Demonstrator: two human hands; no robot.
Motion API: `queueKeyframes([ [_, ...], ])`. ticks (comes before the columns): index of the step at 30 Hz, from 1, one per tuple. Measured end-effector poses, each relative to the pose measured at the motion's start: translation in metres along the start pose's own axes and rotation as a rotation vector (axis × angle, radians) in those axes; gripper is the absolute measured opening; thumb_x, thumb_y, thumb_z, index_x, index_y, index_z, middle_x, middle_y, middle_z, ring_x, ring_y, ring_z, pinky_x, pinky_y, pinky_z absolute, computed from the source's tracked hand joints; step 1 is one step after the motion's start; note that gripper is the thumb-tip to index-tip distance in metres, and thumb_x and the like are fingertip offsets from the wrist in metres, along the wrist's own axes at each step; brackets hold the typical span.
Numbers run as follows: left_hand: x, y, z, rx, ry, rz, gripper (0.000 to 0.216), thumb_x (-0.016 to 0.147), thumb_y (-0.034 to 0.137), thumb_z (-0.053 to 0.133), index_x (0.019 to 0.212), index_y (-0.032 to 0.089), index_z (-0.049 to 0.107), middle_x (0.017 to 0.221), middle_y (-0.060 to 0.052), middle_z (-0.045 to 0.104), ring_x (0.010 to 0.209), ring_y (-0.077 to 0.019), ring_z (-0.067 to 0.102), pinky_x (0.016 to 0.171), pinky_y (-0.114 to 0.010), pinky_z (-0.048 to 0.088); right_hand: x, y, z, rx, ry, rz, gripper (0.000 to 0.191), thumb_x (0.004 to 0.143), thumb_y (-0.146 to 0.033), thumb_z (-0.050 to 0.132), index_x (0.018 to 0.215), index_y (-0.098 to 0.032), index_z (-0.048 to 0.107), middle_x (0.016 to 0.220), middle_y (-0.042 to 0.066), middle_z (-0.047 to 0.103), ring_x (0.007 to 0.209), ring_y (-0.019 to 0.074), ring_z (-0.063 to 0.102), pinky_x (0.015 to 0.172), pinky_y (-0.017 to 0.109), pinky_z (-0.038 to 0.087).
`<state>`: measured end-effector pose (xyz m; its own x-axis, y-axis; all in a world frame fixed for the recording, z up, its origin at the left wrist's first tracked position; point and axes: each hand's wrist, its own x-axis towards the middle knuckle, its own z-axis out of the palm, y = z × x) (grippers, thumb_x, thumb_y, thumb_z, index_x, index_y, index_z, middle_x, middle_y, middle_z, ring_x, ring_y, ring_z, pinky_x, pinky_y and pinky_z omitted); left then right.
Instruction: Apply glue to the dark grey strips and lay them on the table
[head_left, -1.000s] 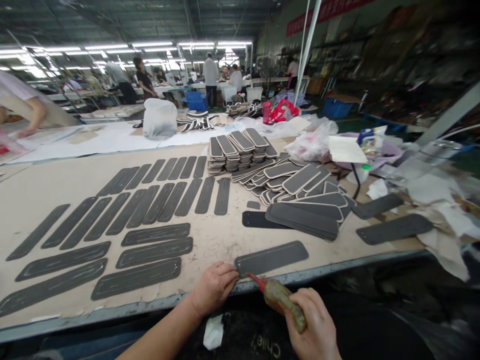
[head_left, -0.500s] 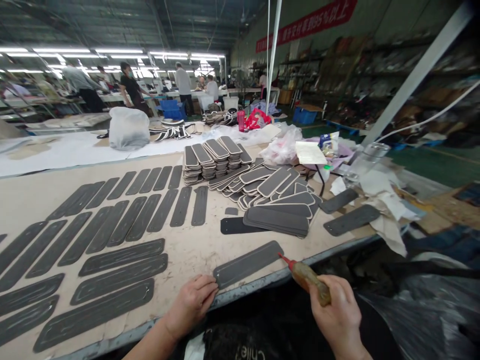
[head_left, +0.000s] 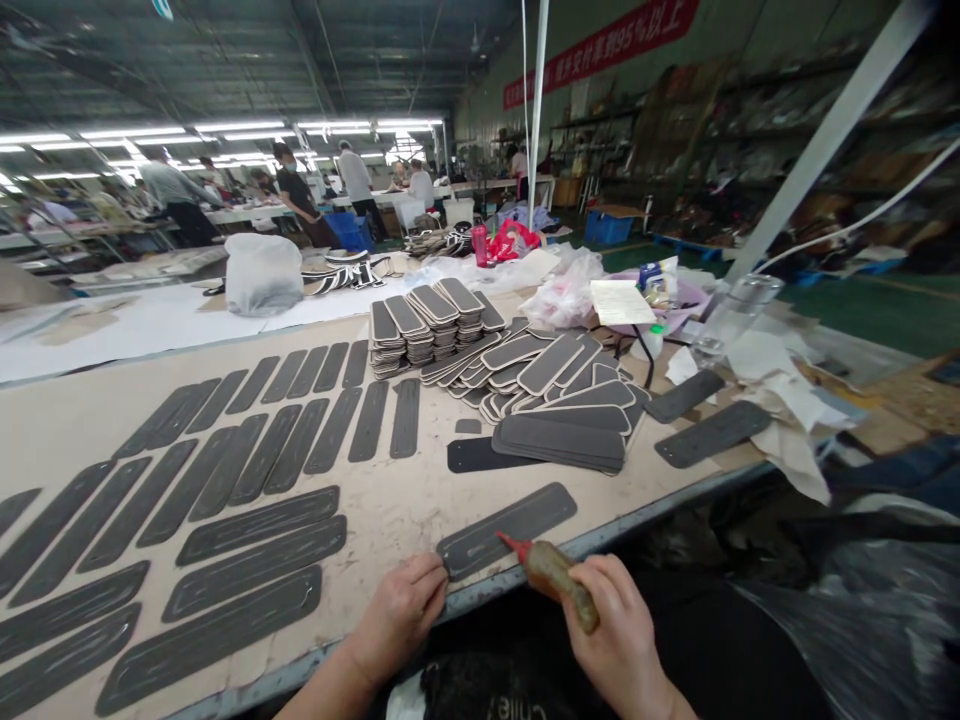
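My right hand (head_left: 619,635) is wrapped round a brownish squeeze glue bottle (head_left: 559,580) with a red nozzle. The nozzle tip is over the lower edge of a dark grey rounded strip (head_left: 517,525) at the table's front edge. Thin wet-looking lines run along this strip. My left hand (head_left: 409,605) has its fingers pressed together at the strip's left end, pinching or holding it down. To the left lie rows of similar grey strips (head_left: 255,525), several with shiny lines on them.
Behind the strip are a small pile of plain strips (head_left: 559,440), a loose heap of light-edged pieces (head_left: 551,365) and neat stacks (head_left: 424,320). Plastic bags, papers and a clear jar (head_left: 742,310) crowd the right side. A metal post (head_left: 537,120) rises behind. People work farther back.
My right hand has moved the bottle left and slightly down, from the strip's right end to near its middle. My left hand stays at the left end. The whole view has shifted slightly.
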<state>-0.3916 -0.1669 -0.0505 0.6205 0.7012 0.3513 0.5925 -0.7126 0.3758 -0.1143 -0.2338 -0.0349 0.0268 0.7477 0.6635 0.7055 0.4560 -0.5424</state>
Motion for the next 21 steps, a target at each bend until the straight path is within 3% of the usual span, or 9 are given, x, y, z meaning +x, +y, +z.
queueKeyframes([
  [7,-0.002,-0.006,0.006,0.005,0.039,0.013,0.022,0.095,0.017,0.042,0.093,0.017,0.063,0.092,-0.007,0.066,0.081,-0.016,0.066,0.077,-0.027,0.057,0.006,0.045,-0.036,-0.292,0.196,0.045,0.012,0.089,-0.018,0.06,0.1,-0.018,0.054,0.091,0.008,0.053,0.084,0.0226,0.054,0.075,0.041,0.05],
  [16,-0.003,-0.006,0.007,0.039,0.096,0.026,0.021,0.094,0.017,0.043,0.095,0.018,0.064,0.094,-0.008,0.068,0.083,-0.0164,0.068,0.078,-0.026,0.059,0.002,0.011,-0.013,-0.018,0.101,0.133,0.003,0.092,-0.018,0.054,0.095,-0.02,0.053,0.087,0.006,0.052,0.077,0.0198,0.053,0.064,0.033,0.05],
  [21,-0.001,-0.002,0.005,0.037,0.131,0.035,0.022,0.093,0.016,0.043,0.095,0.017,0.064,0.093,-0.008,0.068,0.082,-0.0166,0.069,0.077,-0.025,0.059,0.011,0.039,-0.03,-0.217,0.229,0.104,0.008,0.091,-0.023,0.059,0.096,-0.019,0.054,0.089,0.006,0.053,0.08,0.0222,0.055,0.07,0.037,0.051],
])
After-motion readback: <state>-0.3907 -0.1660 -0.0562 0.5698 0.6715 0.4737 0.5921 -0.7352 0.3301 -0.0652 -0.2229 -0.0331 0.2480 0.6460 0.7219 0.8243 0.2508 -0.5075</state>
